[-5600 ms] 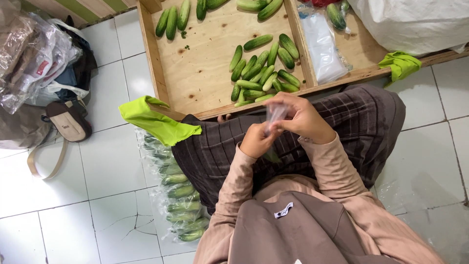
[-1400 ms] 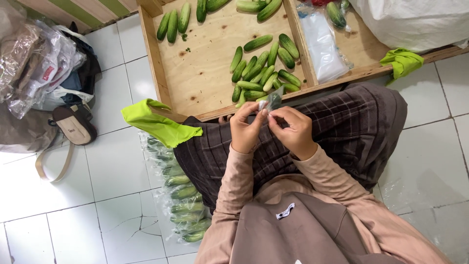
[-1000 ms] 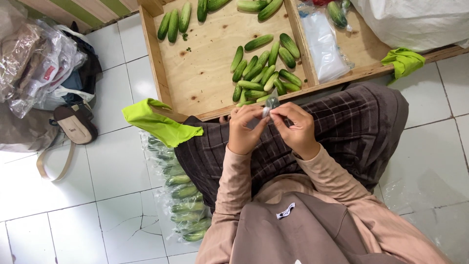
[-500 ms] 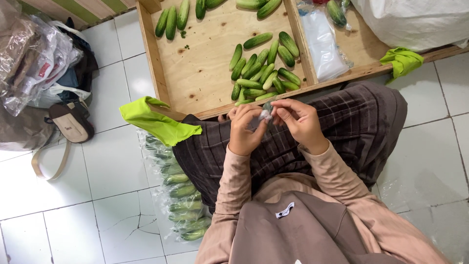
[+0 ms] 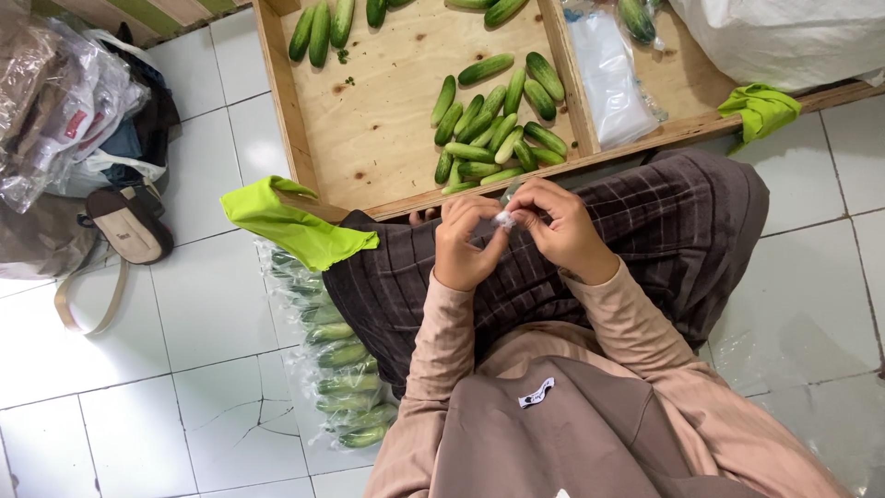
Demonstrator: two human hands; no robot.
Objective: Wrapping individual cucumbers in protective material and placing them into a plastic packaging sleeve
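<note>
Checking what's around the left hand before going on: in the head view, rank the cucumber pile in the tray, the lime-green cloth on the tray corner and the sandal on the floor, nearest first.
From the left hand:
1. Cucumber pile, just ahead in the wooden tray.
2. Lime-green cloth, left, on the tray corner.
3. Sandal, far left on the tiles.

Small, seemingly clear plastic scrap [image 5: 504,219], pinched

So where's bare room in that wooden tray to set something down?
The bare plywood of the wooden tray between the top-left cucumbers and the cucumber pile is free. The pile, near both hands, is crowded, and clear bags cover the right compartment.
</note>
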